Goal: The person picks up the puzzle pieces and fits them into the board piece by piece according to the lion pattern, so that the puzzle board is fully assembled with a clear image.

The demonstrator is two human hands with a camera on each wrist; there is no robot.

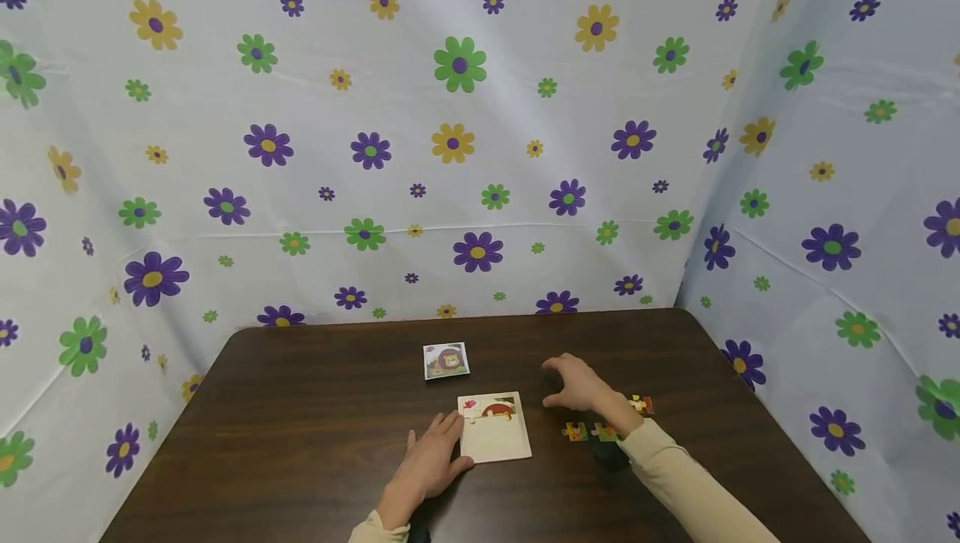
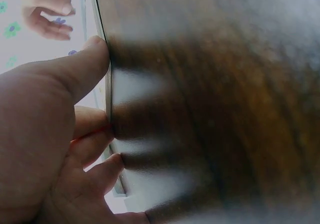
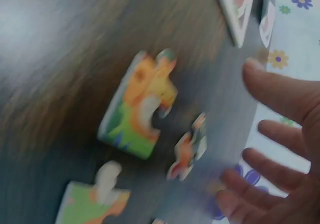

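A pale square puzzle board (image 1: 495, 441) lies on the dark table, with puzzle pieces (image 1: 497, 410) fitted along its far side. Against its left edge rests my left hand (image 1: 427, 461), fingers extended and thumb by the near left corner. My right hand (image 1: 579, 385) hovers right of the board with its fingers spread and nothing between them. Below it, in the right wrist view, are an orange and green puzzle piece (image 3: 132, 112), a smaller-looking piece (image 3: 189, 149) and another green one (image 3: 85, 206), all loose on the table.
Behind the board lies a small lion picture card (image 1: 446, 361). A loose piece (image 1: 576, 431) sits right of the board, and another (image 1: 642, 403) is partly hidden by the right forearm. White flowered cloth (image 1: 420, 268) hangs along the table's far and right sides.
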